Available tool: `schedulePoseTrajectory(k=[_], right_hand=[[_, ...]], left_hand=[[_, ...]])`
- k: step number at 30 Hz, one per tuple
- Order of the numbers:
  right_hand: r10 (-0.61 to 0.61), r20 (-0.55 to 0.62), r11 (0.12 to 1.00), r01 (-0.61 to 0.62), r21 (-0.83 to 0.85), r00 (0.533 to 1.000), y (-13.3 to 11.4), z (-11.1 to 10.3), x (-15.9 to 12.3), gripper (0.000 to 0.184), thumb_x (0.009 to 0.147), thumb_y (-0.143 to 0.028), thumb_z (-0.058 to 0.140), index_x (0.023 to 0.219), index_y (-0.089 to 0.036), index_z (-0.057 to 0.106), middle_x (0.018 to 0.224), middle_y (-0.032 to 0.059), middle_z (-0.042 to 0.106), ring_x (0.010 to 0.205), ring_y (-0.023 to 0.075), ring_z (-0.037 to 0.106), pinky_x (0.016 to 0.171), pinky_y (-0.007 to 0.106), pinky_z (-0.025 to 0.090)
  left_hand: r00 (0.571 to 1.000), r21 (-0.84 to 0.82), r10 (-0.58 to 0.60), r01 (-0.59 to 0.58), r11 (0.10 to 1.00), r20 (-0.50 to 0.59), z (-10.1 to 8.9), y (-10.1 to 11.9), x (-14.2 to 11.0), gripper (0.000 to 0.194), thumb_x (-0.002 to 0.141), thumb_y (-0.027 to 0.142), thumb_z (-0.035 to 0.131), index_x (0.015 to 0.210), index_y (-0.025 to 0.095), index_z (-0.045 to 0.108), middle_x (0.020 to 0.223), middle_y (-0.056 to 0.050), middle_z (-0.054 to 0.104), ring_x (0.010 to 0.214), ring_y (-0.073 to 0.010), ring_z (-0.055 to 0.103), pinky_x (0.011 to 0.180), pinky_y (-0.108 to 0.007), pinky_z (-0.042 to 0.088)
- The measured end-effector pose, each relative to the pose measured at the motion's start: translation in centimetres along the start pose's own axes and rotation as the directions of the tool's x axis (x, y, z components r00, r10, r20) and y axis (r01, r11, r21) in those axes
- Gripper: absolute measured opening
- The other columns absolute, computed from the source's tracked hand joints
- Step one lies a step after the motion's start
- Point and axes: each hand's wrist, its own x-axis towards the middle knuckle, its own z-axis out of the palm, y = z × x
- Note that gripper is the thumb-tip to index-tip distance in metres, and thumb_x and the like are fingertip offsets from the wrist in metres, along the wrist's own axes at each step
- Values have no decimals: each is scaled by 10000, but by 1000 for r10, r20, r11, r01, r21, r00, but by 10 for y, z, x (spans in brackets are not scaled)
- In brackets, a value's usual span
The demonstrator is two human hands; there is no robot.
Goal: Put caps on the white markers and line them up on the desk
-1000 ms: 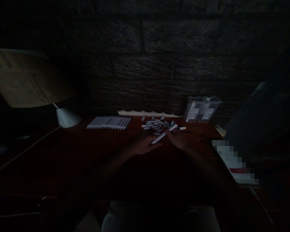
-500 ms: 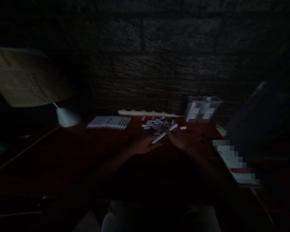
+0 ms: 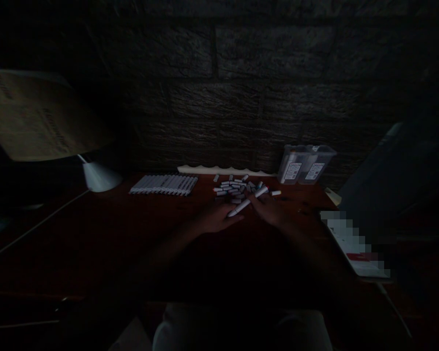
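A white marker [image 3: 246, 204] with a red tip at its upper right end slants between my two hands above the wooden desk. My left hand [image 3: 219, 217] is closed on its lower left end. Near the upper end, my right hand [image 3: 266, 207] has its fingers closed round the barrel. Just behind my hands lies a loose pile of white caps and markers [image 3: 235, 184], some with coloured ends. To the left, a neat row of white markers [image 3: 164, 185] lies side by side. Dim light hides the finer finger detail.
A lamp [image 3: 98, 176] with a paper-like shade stands on the left, its cord running across the desk. Clear plastic containers [image 3: 307, 163] stand at the back right by the brick wall [image 3: 237, 97]. A laptop or tablet with a blurred screen [image 3: 354, 248] lies at the right.
The view has shifted very slightly. Both hands keep their hold on the marker in nearly the same place.
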Motion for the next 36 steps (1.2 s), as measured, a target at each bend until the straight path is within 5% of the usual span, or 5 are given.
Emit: schedulePoseTrajectory(k=[36], right_hand=[[-28,7,999,28,-33,1000,3,0,2,583,887,-710,371,660,-212,569,585,12,533,632,187,555,634,312,424]], left_hand=[[1000,-46,15,-15,999,-2,2,-4,1,266,951,391,542,1034,196,703,946,-67,693,895,-197,631,839,-336,502]])
